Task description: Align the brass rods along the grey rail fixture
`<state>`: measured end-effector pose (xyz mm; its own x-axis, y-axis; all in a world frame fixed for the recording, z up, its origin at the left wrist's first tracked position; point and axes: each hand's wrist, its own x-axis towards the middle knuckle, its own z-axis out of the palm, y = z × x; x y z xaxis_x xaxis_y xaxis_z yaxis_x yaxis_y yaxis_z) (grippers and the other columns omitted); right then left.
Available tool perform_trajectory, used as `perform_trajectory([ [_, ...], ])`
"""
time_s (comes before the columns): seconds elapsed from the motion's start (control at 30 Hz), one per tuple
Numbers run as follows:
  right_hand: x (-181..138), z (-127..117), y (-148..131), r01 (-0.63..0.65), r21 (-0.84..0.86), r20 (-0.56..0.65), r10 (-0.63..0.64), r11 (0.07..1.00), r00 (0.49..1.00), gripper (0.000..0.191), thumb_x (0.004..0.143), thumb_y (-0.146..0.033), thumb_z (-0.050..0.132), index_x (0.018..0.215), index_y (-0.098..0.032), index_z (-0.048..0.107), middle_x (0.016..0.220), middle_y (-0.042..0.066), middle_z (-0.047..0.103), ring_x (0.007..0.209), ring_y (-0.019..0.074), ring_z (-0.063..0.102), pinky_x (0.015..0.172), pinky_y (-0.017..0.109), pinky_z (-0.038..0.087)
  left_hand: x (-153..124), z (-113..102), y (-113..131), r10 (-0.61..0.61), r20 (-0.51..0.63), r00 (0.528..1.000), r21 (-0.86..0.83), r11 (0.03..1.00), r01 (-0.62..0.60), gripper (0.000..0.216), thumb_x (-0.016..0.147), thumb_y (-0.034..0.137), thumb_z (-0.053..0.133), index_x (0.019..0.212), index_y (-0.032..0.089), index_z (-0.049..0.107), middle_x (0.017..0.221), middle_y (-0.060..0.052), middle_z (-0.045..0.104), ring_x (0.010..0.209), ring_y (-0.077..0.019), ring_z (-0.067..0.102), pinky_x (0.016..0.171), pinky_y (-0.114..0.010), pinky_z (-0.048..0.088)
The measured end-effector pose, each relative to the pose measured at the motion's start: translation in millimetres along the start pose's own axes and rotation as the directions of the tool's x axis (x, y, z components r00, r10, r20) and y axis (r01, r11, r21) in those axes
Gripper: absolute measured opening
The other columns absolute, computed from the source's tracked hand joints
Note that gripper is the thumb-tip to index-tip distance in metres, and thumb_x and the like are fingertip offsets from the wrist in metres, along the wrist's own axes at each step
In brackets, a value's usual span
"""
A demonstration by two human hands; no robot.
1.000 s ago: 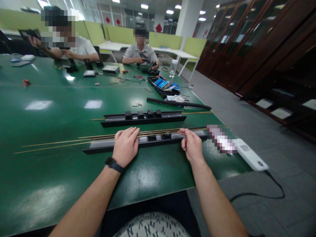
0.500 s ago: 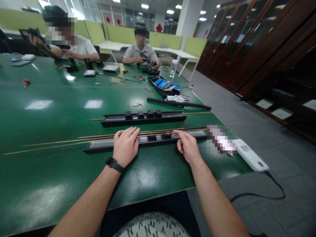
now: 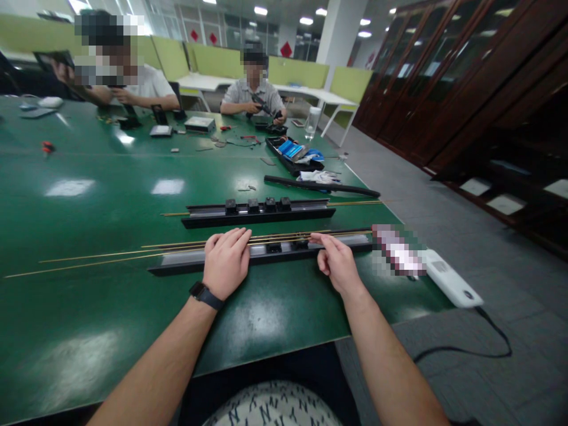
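Note:
A long black channel with a pale inside [image 3: 177, 258] lies on the green table in front of me. Thin brass-coloured rods [image 3: 110, 255] run along its top and stick out far to the left. My left hand [image 3: 227, 257], wearing a dark watch, is curled over the channel and rods, its fingertips hidden behind them. Farther right, my right hand [image 3: 336, 258] pinches at the rods with thumb and index finger; the exact hold is too small to see. Between the hands, small black blocks [image 3: 274, 247] sit in the channel, under the rods.
A second black channel [image 3: 257, 219] with several black blocks lies just beyond. Behind it are a black strip [image 3: 319, 186], a glove [image 3: 318, 177] and a black tray [image 3: 284, 155]. A phone [image 3: 399, 251] and a white power strip [image 3: 450, 279] lie right. Two people work across the table.
My hands stay in place on the channel and rods. The left end of the nearest rod has shifted slightly left. At the far left, a person has moved the dark object in their raised hand.

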<state>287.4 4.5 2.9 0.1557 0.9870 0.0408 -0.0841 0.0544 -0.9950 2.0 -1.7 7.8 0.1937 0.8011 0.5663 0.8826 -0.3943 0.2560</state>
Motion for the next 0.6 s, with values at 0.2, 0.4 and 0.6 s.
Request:
perform_trajectory([
  [0.2, -0.2, 0.1, -0.2, -0.014, -0.025, 0.006, 0.014, 1.000, 1.000, 0.048, 0.089, -0.060, 0.074, 0.111, -0.019, 0.083, 0.090, 0.008, 0.081, 0.036, 0.0050, 0.044, 0.031, 0.020, 0.026, 0.0, -0.4, 0.3, 0.000, -0.004, 1.000, 0.000, 1.000, 0.000, 0.038, 0.104, 0.024, 0.050, 0.135, 0.026, 0.071, 0.138, -0.009, 0.075, 0.129, -0.0299, 0.069, 0.110, -0.052, 0.040],
  [0.4, 2.1, 0.3, 0.0, 0.018, 0.032, -0.056, -0.016, 0.999, 0.998, 0.047, 0.086, -0.059, 0.077, 0.106, -0.017, 0.082, 0.100, 0.011, 0.081, 0.037, 0.0036, 0.045, 0.030, 0.018, 0.025, -0.8, 1.3, -2.2, 0.017, 0.000, 1.000, 0.007, 1.000, -0.017, 0.038, 0.104, 0.024, 0.049, 0.136, 0.023, 0.070, 0.138, -0.010, 0.075, 0.130, -0.0299, 0.068, 0.111, -0.051, 0.040],
  [0.6, 4.2, -0.4, -2.0, 0.046, 0.057, -0.143, -0.038, 0.997, 0.989, 0.044, 0.087, -0.056, 0.077, 0.102, -0.015, 0.081, 0.099, 0.012, 0.081, 0.037, 0.0034, 0.044, 0.029, 0.018, 0.024, 0.1, -0.2, -1.2, 0.018, 0.012, 1.000, -0.009, 1.000, -0.018, 0.038, 0.104, 0.024, 0.048, 0.136, 0.022, 0.070, 0.137, -0.011, 0.075, 0.130, -0.0301, 0.068, 0.111, -0.051, 0.041],
])
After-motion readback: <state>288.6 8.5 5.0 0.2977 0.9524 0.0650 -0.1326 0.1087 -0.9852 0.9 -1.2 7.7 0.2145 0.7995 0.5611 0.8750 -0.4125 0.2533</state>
